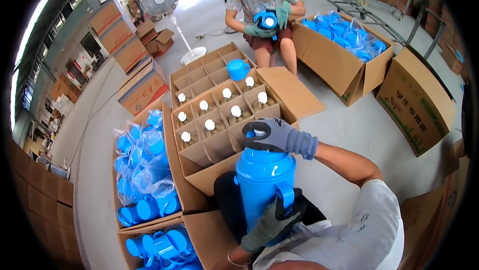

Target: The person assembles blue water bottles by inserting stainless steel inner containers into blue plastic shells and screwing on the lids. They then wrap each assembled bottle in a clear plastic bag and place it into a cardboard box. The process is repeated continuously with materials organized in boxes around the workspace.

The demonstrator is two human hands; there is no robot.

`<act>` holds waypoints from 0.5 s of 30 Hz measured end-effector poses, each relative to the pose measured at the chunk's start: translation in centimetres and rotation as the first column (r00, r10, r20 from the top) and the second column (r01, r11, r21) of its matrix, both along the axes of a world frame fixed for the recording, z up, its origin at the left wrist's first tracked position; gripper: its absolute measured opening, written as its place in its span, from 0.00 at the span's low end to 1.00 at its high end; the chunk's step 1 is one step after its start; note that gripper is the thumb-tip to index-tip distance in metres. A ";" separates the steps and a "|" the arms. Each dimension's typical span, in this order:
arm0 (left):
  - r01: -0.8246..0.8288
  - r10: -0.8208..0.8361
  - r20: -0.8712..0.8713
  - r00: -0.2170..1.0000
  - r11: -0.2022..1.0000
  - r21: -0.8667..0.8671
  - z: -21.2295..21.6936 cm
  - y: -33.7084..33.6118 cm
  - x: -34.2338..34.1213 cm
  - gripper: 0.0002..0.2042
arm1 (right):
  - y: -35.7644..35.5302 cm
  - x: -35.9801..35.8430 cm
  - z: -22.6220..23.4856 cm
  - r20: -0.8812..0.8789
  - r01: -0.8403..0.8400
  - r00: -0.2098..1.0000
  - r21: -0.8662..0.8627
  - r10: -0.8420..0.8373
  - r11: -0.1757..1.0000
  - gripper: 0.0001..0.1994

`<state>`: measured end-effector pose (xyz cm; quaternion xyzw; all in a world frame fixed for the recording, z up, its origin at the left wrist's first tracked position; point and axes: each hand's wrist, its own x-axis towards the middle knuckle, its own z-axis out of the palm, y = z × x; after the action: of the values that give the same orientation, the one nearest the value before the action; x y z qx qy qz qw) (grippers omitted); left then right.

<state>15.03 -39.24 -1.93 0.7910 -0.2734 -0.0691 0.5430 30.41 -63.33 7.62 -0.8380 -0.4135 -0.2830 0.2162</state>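
Observation:
A blue thermos flask with a side handle stands upright against my lap, leaning a little. My left hand, in a grey-green work glove, is closed round its lower body beside the handle. My right hand, in a grey glove with dark fingertips, is closed over the flask's top; a bit of blue and white shows between the fingers, and the rest of the top is hidden. Just beyond, a divided carton holds several bottle-like liners with white caps. A blue cup lid rests on its dividers.
Cartons at left hold blue cups, some bagged in clear plastic. Across from me a seated person in green gloves holds a blue flask part. Beside them is a carton of bagged blue parts. A fan and stacked cartons stand behind.

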 end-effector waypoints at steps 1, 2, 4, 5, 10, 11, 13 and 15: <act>0.068 -0.084 -0.236 0.968 0.995 -0.076 2.1 1.1 1.5 0.20 | -0.4 -0.1 0.6 -0.168 0.019 0.986 0.026 -0.014 0.999 0.20; 0.114 -0.180 -0.451 0.874 0.979 -0.171 4.1 2.1 2.8 0.20 | -0.6 -0.7 2.5 -0.332 0.039 0.943 0.041 -0.023 0.998 0.21; 0.099 -0.318 -0.709 0.629 0.938 -0.332 5.9 3.5 3.3 0.19 | -0.8 -0.5 5.3 -0.277 -0.142 0.942 0.184 0.190 0.973 0.21; 0.062 -0.360 -0.770 0.527 0.919 -0.388 6.2 3.9 3.3 0.19 | -0.7 -0.5 5.8 -0.247 -0.227 0.924 0.263 0.293 0.938 0.21; 0.138 -0.195 -0.496 0.846 0.979 -0.149 11.2 -4.0 0.7 0.17 | 1.6 -0.3 3.4 -0.645 0.236 0.750 0.057 -0.145 0.970 0.26; 0.168 -0.187 -0.414 0.891 0.982 -0.082 10.7 -4.6 0.1 0.21 | 2.2 -0.2 3.0 -0.669 0.263 0.716 -0.004 -0.198 0.965 0.28; 0.176 -0.169 -0.344 0.923 0.984 -0.011 9.4 -3.9 -0.2 0.28 | 2.6 -0.3 3.7 -0.684 0.255 0.694 -0.059 -0.226 0.965 0.29; 0.101 -0.179 -0.567 0.804 0.981 -0.166 5.0 1.3 0.7 0.32 | 1.3 -1.4 7.2 -0.693 0.198 0.700 -0.043 -0.172 0.979 0.31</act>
<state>15.69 -37.97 3.04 0.6735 -0.1568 -0.3288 0.6432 29.03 -62.05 14.81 -0.9161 -0.2111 0.0238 0.3400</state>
